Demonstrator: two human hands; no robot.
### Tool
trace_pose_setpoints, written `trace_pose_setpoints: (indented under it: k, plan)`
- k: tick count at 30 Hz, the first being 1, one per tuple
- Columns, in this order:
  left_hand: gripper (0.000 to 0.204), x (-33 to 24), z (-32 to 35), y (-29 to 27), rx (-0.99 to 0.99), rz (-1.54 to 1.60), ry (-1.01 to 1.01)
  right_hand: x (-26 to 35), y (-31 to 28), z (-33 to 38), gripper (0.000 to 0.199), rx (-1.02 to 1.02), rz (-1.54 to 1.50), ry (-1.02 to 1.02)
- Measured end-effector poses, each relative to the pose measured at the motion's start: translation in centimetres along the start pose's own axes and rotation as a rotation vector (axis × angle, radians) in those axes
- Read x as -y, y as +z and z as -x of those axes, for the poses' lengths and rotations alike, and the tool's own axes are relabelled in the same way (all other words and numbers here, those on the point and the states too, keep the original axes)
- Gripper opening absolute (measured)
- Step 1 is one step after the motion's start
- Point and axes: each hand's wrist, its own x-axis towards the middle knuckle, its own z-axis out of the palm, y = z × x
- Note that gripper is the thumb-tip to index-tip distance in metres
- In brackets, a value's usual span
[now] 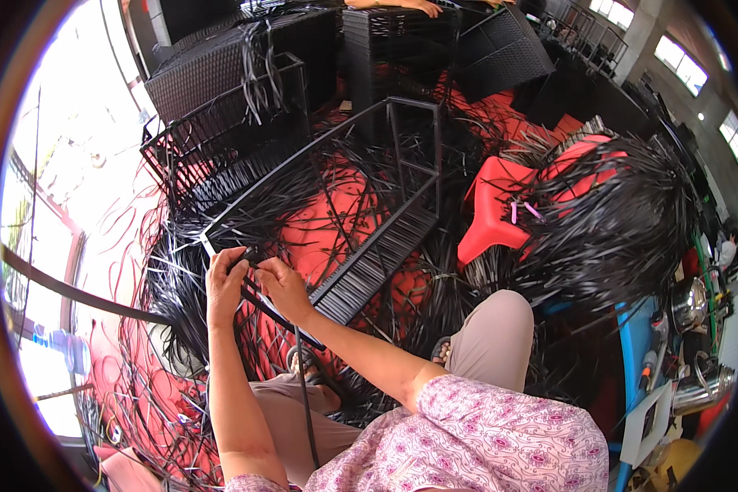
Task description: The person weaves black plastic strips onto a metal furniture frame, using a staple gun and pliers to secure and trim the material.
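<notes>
A black metal frame point(402, 176), partly woven with black plastic strips, lies tilted in front of me over a red floor. My left hand point(224, 283) pinches a black strip point(305, 385) at the frame's near corner. Just to its right, my right hand point(285, 287) grips the same strip against the frame's lower bar. The strip runs down from the hands between my knees. The woven band point(377, 258) along the frame's lower side lies just right of my right hand.
Loose black strips point(164, 287) litter the red floor. A red plastic stool point(508, 209) carries a thick bundle of strips point(623, 221). Finished black woven baskets point(221, 74) are stacked behind. Another person's hand point(410, 6) shows at the top edge. Tools sit on a blue stand point(644, 344) at the right.
</notes>
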Motion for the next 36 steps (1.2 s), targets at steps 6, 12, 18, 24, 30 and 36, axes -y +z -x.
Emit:
trace_pose_setpoints:
  k: [6, 12, 18, 24, 30, 36]
  plan:
    - [0.024, 0.9, -0.4, -0.4, 0.035, -0.018, 0.017, -2.4, -0.3, -1.5, 0.016, 0.068, -0.133, -0.021]
    - [0.025, -0.2, -0.5, -0.1, 0.037, -0.160, 0.066, -1.4, -1.2, -1.8, 0.016, 0.088, -0.078, -0.031]
    - [0.015, 1.5, -1.0, -1.2, 0.020, -0.071, 0.022, -3.2, -0.2, -2.5, 0.005, 0.122, -0.171, 0.012]
    - [0.023, 1.3, -2.0, -0.3, -0.038, -0.183, 0.096, -6.1, -3.2, 0.8, 0.011, 0.055, -0.366, 0.256]
    - [0.029, 3.8, -2.4, -0.8, -0.012, -0.007, -0.008, -7.5, -8.5, 5.7, 0.020, 0.105, -0.228, 0.493]
    - [0.028, 4.1, -2.8, -1.1, 0.047, 0.015, 0.002, -8.6, -9.6, 7.0, 0.021, 0.134, -0.265, 0.539]
